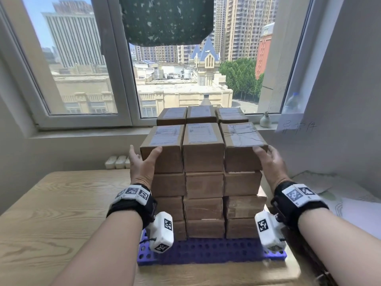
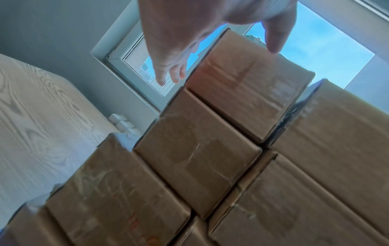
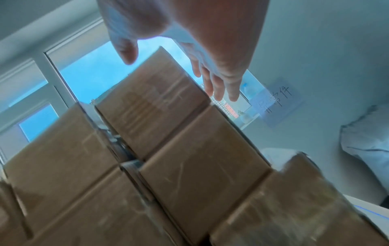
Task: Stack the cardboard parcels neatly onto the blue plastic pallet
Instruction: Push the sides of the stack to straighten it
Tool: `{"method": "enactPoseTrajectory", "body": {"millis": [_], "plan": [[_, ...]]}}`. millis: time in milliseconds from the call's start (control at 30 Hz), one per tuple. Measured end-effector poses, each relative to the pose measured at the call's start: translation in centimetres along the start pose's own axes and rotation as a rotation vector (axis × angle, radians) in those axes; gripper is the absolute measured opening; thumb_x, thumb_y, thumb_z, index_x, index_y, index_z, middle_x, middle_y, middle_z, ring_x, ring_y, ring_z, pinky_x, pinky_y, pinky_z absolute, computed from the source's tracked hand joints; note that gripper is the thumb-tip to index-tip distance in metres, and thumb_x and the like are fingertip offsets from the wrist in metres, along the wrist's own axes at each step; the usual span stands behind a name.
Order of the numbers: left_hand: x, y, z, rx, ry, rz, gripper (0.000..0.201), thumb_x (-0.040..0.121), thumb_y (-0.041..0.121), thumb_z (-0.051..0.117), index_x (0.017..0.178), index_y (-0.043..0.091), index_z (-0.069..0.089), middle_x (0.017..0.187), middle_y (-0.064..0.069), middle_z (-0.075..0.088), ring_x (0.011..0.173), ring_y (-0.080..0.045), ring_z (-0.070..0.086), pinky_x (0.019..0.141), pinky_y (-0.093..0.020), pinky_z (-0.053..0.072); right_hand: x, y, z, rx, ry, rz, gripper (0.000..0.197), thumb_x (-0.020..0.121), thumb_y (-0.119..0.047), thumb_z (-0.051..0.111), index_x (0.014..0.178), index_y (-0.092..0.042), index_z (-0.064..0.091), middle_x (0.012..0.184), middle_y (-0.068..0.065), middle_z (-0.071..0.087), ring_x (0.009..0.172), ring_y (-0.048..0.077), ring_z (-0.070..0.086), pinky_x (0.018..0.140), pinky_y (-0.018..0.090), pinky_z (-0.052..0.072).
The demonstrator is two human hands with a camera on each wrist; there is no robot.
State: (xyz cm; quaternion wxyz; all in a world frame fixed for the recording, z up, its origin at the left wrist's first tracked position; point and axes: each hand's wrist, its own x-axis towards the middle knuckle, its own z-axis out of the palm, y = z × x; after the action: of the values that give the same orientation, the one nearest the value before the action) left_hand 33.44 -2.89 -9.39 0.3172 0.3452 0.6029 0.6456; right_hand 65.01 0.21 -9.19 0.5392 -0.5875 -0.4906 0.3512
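Now both hands, left (image 1: 142, 159) and right (image 1: 272, 159), flanking top parcels (image 1: 203, 147) (fingers straight, ungripping).

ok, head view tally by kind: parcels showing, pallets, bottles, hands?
cardboard parcels: 15 showing (12 on the front face, 3 tops behind; any others are hidden)
blue plastic pallet: 1
plastic bottles: 2 (one behind the stack, one at the right of the sill)
hands: 2, left hand and right hand
Total: 20
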Motion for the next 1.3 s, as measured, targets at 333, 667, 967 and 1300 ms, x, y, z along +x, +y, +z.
{"method": "enactPoseTrajectory", "body": {"millis": [333,667,967,1300], "plan": [[0.4,1.9,1.0,0.132,0.135,0.066,0.04,0.1,0.035,0.049,0.133,0.014,0.056,0.13,-0.009,0.059,0.108,-0.021,0.05,0.087,-0.025,0.033,1.3,-2.2,0.7,-0.179,0.038,0.004,0.048,0.1,-0.045,0.041,0.123,-0.008,0.06,0.125,0.014,0.061,0.116,0.031,0.054,0.098,0.037,0.039],[0.5,1.9,0.8,0.149,0.147,0.055,0.037,0.099,0.031,0.048,0.131,0.014,0.058,0.13,-0.009,0.059,0.119,-0.028,0.052,0.094,-0.029,0.036,0.9,-2.7,0.2,-0.212,0.043,0.016,0.047,0.102,-0.039,0.036,0.131,-0.008,0.056,0.134,0.016,0.057,0.123,0.032,0.05,0.1,0.034,0.036],[-1.6,5.0,2.2,0.434,0.308,0.428,0.038,0.082,0.021,0.064,0.119,0.013,0.059,0.124,-0.013,0.052,0.119,-0.029,0.046,0.096,-0.034,0.037,-2.3,-7.4,2.2,-0.405,0.189,-0.631,0.03,0.092,-0.017,0.056,0.121,-0.014,0.061,0.122,0.007,0.061,0.115,0.024,0.055,0.097,0.029,0.04],[-2.5,8.1,5.2,0.744,-0.189,0.497,0.03,0.091,0.018,0.053,0.114,0.026,0.071,0.13,-0.001,0.065,0.111,-0.022,0.062,0.093,-0.026,0.044,-5.9,-5.8,8.3,-0.643,-0.72,-0.134,0.027,0.088,-0.009,0.05,0.09,-0.012,0.076,0.089,0.004,0.076,0.076,0.012,0.07,0.07,0.018,0.055]]}}
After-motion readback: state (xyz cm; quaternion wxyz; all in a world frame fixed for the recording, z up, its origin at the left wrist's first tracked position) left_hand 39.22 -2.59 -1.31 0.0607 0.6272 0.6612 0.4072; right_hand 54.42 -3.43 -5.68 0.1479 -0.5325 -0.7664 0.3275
